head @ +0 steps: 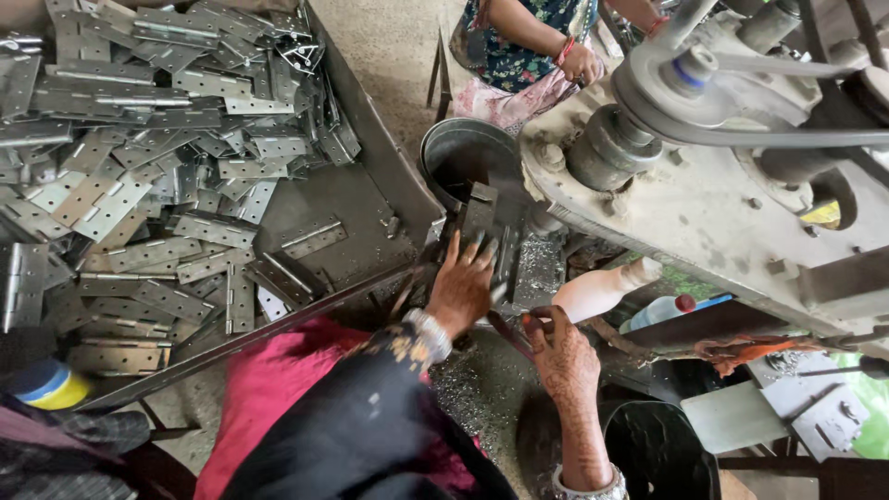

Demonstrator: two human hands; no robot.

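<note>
pressing down on a metal hinge (482, 215), the left hand (460, 289) lies flat with its fingers spread, the fingertips on the lower edge of the plate; it clamps nothing. the hinge stands on the bed of a grey machine (704, 199), just beside a dark metal bucket (460, 153) and under the machine's round spindle housing. metal shavings (540, 268) are scattered on the bed right of the hand.

the right hand (563, 356) sits lower and to the right, fingers curled around a thin dark-red handle (507, 331) that runs between the two hands. a silver bangle shows on each wrist, and the sleeve on the left arm is black over a pink garment.

to the left a large tilted metal tray (370, 176) carries a heap of loose hinges (139, 157), most piled at its upper and left parts, a few lying apart near its lower edge. a pale wooden lever handle (602, 289) sticks out below the machine body, with a plastic bottle (662, 310) beside it. a black bucket (659, 454) stands at the bottom right, near the right forearm.

at the top, another person in a flowered garment (528, 42) sits beyond the bucket, one hand (582, 65) near the machine.
</note>
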